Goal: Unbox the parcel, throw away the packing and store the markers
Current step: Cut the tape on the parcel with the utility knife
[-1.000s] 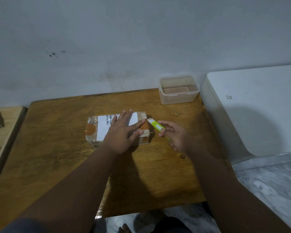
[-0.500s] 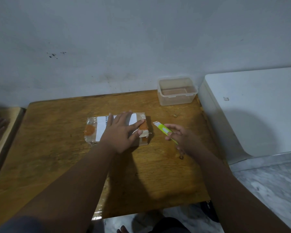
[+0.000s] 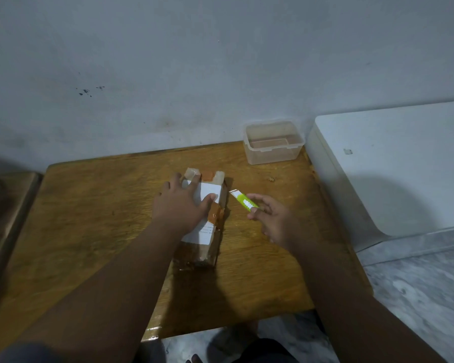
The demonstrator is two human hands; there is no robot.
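A taped cardboard parcel (image 3: 212,191) with a white label and orange tape patches lies in the middle of the wooden table (image 3: 89,231), its long side running away from me. My left hand (image 3: 180,204) rests flat on top of it, fingers spread. Just right of the parcel, my right hand (image 3: 271,218) holds a green and white box cutter (image 3: 243,200) above the table, its tip pointing up-left toward the parcel. No markers are visible.
A clear plastic container (image 3: 273,142) without a lid stands at the table's back right corner. A white cabinet (image 3: 393,166) borders the table on the right. The wall runs behind the table. Another wooden surface (image 3: 5,205) sits at the left.
The parcel has been turned under my left hand from lying crosswise to lying lengthwise. My right hand with the cutter has stayed just right of it.
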